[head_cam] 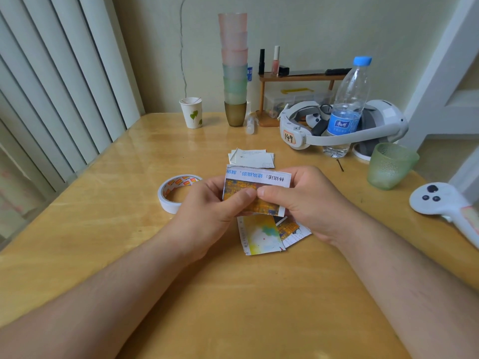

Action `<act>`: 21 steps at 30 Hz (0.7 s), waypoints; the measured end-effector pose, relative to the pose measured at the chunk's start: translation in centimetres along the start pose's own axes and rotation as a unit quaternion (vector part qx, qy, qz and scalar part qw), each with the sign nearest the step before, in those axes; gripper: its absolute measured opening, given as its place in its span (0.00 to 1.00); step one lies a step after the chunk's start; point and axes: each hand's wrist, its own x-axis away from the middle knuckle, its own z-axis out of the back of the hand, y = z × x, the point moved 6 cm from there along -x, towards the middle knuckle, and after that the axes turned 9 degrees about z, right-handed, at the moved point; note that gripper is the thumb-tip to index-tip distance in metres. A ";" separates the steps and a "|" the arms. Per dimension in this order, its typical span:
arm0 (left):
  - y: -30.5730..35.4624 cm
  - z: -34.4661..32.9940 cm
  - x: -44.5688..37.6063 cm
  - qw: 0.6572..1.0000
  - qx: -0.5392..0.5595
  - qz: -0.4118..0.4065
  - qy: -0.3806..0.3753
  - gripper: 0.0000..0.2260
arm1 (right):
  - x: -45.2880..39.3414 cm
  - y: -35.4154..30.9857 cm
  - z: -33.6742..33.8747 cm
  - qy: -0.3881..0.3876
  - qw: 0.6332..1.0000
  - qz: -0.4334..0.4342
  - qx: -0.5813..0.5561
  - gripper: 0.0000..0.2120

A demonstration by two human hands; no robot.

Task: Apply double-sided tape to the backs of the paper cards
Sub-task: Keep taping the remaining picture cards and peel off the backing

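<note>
Item: printed card (256,186), held above the table (103,229). Your left hand (215,216) and right hand (311,206) both pinch it, thumbs on its face. Tape roll (175,193) lies left; 2 cards (269,234) beneath; white stack (252,158) beyond.

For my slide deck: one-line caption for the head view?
Both hands pinch a printed card above the table, tape roll nearby.

Both forearms bare, coming in low from the near corners, converging mid-frame. Left hand (215,213) and right hand (308,203) each pinch the paper card (256,183): thumbs on top, tips nearly touching, fingers (300,174) curled behind. Card held tilted up, printed side facing up.
</note>
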 end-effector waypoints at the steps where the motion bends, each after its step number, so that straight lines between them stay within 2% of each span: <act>1: 0.0 0.0 0.0 1.000 -0.006 0.001 -0.001 0.12 | 0.1 0.0 0.1 -0.010 1.000 -0.009 0.009 0.10; 4: 0.1 0.0 0.2 1.000 -0.031 0.000 0.002 0.11 | 0.2 -0.1 0.4 -0.017 0.999 -0.009 0.045 0.07; 7: 0.3 0.0 0.4 0.995 -0.103 -0.012 -0.002 0.09 | 0.2 -0.6 0.6 -0.018 0.995 0.009 0.098 0.01; 10: 0.4 0.1 0.6 0.992 -0.129 -0.014 0.005 0.08 | 0.3 -1.0 0.7 -0.028 0.987 0.024 0.154 0.04; 12: 0.4 0.1 0.7 0.991 -0.134 -0.015 0.017 0.07 | 0.4 -1.0 0.7 -0.037 0.983 0.022 0.177 0.02; 16: 0.4 -0.1 0.5 0.998 -0.055 -0.009 0.026 0.08 | 0.4 -1.1 0.3 -0.037 0.984 0.031 0.173 0.02; 19: 0.3 -0.1 0.2 0.999 0.029 0.001 0.021 0.13 | 0.2 -0.9 0.1 -0.001 0.992 0.035 0.123 0.10; 21: 0.1 0.0 0.1 0.999 0.046 0.009 0.017 0.13 | 0.0 -0.6 0.0 0.013 0.996 0.031 0.084 0.09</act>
